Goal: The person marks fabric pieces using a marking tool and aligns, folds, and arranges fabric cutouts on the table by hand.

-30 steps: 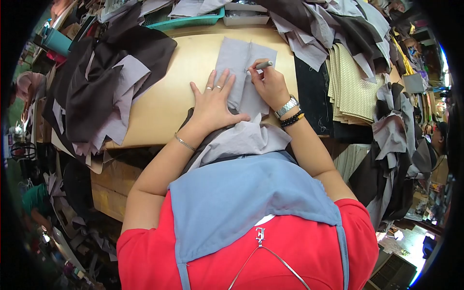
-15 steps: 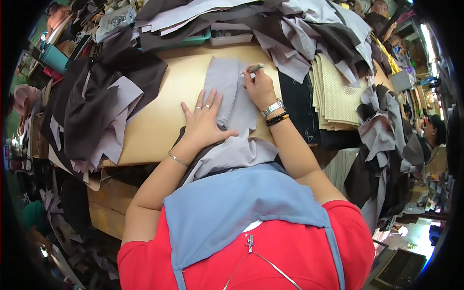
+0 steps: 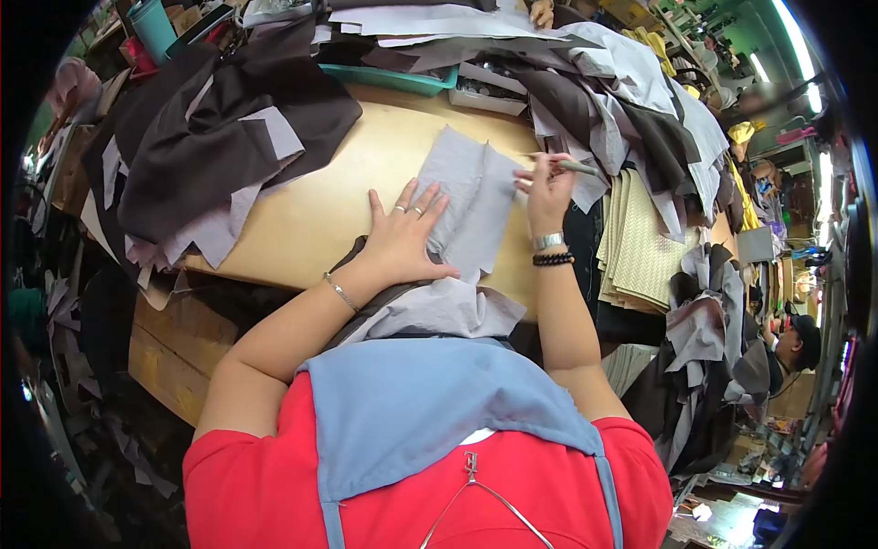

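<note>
- At the far left of the table [image 3: 306,220], a heap of dark and pale cloth [image 3: 197,151] spills over the front edge.
- Next, the left hand [image 3: 402,242] lies palm down with fingers spread, thumb out to the side; it grips nothing and rests partly on a grey cloth.
- Beyond it, at the back, sits a teal tray [image 3: 393,79].
- In the middle, the grey cloth [image 3: 494,197] lies on the table, a long line running down it.
- Behind that stands a white box [image 3: 489,99] of small things.
- At the cloth's right edge, the right hand [image 3: 547,192] has its fingers closed round a pen [image 3: 581,167]; whether the pen touches anything, I cannot tell.
- Further right lies a stack of cream woven sheets [image 3: 640,242].
</note>
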`<state>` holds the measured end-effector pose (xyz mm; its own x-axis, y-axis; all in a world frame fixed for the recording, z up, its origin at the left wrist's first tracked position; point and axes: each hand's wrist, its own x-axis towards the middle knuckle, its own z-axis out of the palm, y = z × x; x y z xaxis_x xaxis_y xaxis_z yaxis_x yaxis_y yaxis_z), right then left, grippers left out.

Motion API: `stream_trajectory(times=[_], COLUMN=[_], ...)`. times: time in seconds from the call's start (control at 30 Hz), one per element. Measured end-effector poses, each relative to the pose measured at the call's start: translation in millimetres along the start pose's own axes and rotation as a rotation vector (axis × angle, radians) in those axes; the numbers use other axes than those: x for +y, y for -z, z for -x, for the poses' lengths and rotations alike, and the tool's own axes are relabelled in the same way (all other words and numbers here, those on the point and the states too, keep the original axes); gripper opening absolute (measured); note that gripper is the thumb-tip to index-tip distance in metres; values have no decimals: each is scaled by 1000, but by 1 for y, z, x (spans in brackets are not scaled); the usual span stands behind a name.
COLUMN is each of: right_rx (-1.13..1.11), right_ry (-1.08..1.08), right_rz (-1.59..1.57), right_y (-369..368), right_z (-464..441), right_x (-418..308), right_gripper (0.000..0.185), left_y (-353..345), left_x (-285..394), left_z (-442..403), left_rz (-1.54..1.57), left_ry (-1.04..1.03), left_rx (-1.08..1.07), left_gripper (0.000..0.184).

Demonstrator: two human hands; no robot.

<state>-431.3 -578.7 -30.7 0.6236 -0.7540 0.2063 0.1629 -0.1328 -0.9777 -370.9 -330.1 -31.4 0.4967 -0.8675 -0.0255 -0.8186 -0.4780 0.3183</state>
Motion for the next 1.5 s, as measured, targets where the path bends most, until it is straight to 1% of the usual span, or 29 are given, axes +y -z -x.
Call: stream_trajectory(times=[0.07, 0.13, 0.23, 0.33, 0.43, 0.53, 0.63, 0.83, 1.03, 1.13, 1.17, 1.27, 1.37, 1.5], right_rx=[-197, -306, -347, -342, -388, -378, -376, -335, -296, -194, -189, -220, -215, -255], right_ry=[-13, 6, 62, -4, 69, 125, 131, 190, 287, 127, 80, 55, 67, 142], right_rz=[-17, 100, 48, 47, 114, 165, 173, 379, 370, 312, 246, 266, 24, 65], right_y=[-12, -15, -16, -10, -9, -12, -13, -18, -23, -18, -14, -12, -10, -8], right_z=[33, 57, 69, 70, 72, 72, 74, 65, 61, 52, 46, 40, 44, 50], right_x=[-11, -8, 7, 9, 10, 8, 4, -1, 6, 6, 10, 7, 23, 21], right_gripper=[19, 21, 24, 25, 26, 27, 24, 20, 19, 18, 16, 18, 19, 21], left_y=[-1, -2, -2, 0, 0, 0, 1, 4, 2, 2, 1, -1, -1, 2], left_x=[0, -1, -1, 0, 0, 0, 1, 2, 1, 2, 2, 2, 0, 2], left_z=[0, 1, 1, 1, 1, 1, 2, 1, 1, 1, 1, 1, 0, 1], left_rz=[0, 1, 2, -3, 1, 6, 5, 2, -3, -5, -6, -6, 0, -6], left_ry=[-5, -3, -11, -6, -7, -5, -1, -3, -5, -3, -1, -3, -2, 1], left_rx=[6, 20, 28, 20, 28, 26, 15, 2, 13, 10, 10, 20, 17, 2], left_gripper=[117, 117, 117, 117, 117, 117, 116, 117, 118, 118, 118, 118, 119, 119])
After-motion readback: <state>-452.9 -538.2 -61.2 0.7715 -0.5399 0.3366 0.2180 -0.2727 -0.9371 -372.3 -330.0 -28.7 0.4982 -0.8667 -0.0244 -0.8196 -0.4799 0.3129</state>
